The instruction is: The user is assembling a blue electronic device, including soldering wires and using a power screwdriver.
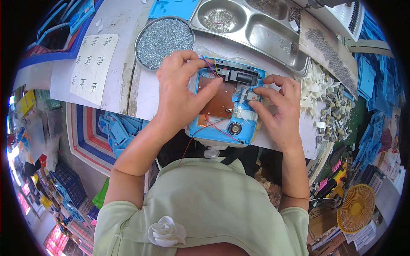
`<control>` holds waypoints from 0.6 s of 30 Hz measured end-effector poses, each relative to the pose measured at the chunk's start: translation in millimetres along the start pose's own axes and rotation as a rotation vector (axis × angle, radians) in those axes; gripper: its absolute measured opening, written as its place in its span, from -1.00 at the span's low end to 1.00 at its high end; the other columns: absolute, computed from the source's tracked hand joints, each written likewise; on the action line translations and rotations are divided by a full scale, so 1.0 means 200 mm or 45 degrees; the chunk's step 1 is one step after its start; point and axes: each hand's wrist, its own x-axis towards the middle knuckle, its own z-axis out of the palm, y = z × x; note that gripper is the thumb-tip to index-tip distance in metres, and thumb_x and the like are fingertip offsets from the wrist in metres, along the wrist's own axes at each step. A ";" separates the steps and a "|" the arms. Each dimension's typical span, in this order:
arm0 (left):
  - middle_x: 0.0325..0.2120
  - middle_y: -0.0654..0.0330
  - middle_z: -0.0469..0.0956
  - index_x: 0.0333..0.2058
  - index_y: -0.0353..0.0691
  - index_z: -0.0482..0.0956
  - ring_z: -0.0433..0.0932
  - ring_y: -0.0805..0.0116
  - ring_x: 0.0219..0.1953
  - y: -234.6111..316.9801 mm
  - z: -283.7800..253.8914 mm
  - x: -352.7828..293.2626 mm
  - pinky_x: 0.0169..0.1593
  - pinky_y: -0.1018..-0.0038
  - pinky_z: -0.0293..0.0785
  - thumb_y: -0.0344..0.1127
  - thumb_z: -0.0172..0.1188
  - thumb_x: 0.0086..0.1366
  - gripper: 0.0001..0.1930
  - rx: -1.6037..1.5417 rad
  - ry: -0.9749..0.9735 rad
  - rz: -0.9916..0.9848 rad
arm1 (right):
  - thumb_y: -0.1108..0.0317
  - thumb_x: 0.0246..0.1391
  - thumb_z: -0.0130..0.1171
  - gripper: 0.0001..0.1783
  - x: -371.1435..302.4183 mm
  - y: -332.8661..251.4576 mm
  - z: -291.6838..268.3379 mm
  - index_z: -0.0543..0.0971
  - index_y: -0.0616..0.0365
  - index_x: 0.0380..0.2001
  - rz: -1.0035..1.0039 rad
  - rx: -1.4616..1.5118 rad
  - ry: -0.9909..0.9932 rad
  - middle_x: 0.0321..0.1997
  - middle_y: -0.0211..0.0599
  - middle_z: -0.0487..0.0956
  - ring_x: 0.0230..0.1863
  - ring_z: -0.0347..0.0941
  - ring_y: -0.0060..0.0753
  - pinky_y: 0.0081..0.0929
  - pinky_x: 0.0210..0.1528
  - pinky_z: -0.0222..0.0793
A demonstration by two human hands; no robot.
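A blue plastic casing (202,135) lies open on the bench in front of me, with a brown circuit board (221,100) inside. Thin coloured wires (209,65) run over its upper left corner, between the thumb and index finger of my left hand (177,87), which is closed on them. At the casing's right side my right hand (279,106) pinches a small grey motor-like part (252,95) between thumb and index finger. A black oblong part (244,77) sits along the far side. Near the lower edge is a round metal-and-black disc (235,128), with red wires beside it.
Beyond the casing stand a round bowl of small screws (164,40) and a compartmented steel tray (258,36). To the right are piles of white plastic parts (318,91) and small metal parts (335,115). A striped bag of blue pieces (87,141) stands left, a yellow fan (356,208) lower right.
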 end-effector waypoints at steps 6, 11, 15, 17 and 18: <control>-0.30 0.24 0.54 -0.34 -0.20 0.69 0.50 0.23 -0.19 0.02 0.03 -0.02 -0.04 0.26 0.24 -0.32 0.47 0.04 -0.80 -0.040 0.038 -0.018 | 0.38 -0.20 0.51 -0.70 -0.01 -0.01 -0.01 0.71 0.10 -0.30 0.016 -0.074 -0.042 -0.02 -0.28 0.55 0.08 0.30 -0.05 -0.18 0.13 0.28; -0.36 0.31 0.54 -0.42 -0.17 0.71 0.50 0.29 -0.22 0.05 0.03 -0.03 -0.03 0.28 0.20 -0.35 0.45 0.06 -0.89 -0.004 0.016 -0.007 | 0.35 -0.17 0.50 -0.71 0.03 -0.04 -0.05 0.71 0.09 -0.29 -0.011 -0.095 -0.046 -0.09 -0.29 0.56 0.02 0.35 -0.09 -0.21 0.08 0.32; -0.35 0.31 0.55 -0.42 -0.15 0.72 0.49 0.29 -0.23 0.05 0.03 -0.02 -0.04 0.28 0.20 -0.35 0.45 0.05 -0.89 -0.001 0.014 0.048 | 0.34 -0.16 0.49 -0.73 0.15 -0.11 -0.04 0.73 0.07 -0.31 -0.185 0.004 0.153 -0.24 -0.34 0.56 -0.12 0.39 -0.16 -0.27 -0.06 0.36; -0.35 0.32 0.56 -0.42 -0.13 0.73 0.49 0.30 -0.24 0.04 0.04 -0.02 -0.04 0.28 0.20 -0.36 0.45 0.04 -0.89 -0.001 0.012 0.072 | 0.36 -0.16 0.48 -0.76 0.21 -0.16 0.04 0.73 0.07 -0.33 -0.240 0.038 0.119 -0.31 -0.38 0.55 -0.19 0.38 -0.19 -0.29 -0.12 0.35; -0.34 0.32 0.57 -0.42 -0.12 0.73 0.49 0.30 -0.24 0.04 0.03 -0.02 -0.04 0.28 0.20 -0.36 0.45 0.03 -0.89 0.000 0.014 0.082 | 0.37 -0.16 0.48 -0.78 0.24 -0.17 0.08 0.74 0.07 -0.34 -0.271 0.055 0.099 -0.34 -0.40 0.54 -0.22 0.38 -0.20 -0.30 -0.16 0.35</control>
